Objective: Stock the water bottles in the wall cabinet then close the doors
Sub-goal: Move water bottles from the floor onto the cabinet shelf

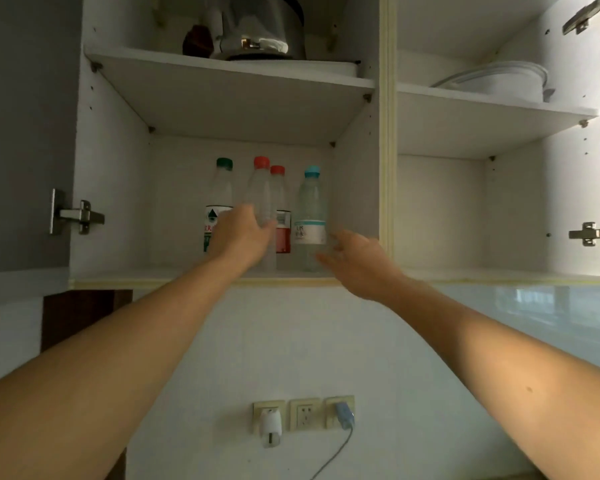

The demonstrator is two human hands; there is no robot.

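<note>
Head view: I'm looking up into the open wall cabinet, both arms reaching for its lower left shelf.
Left hand: I'm gripping the clear red-capped bottle, fingers wrapped round its lower body, seemingly to steady it upright at the front.
Right hand: it's hovering with fingers loosely spread just beside the blue-capped bottle, holding nothing.
Behind: the green-capped bottle and a second red-capped bottle are standing further back, leaving front space.
Surroundings: kettle sitting above, white container in the right compartment, sockets below.
Obstruction: door hinges are jutting at the sides; the doors themselves I can't see.
</note>
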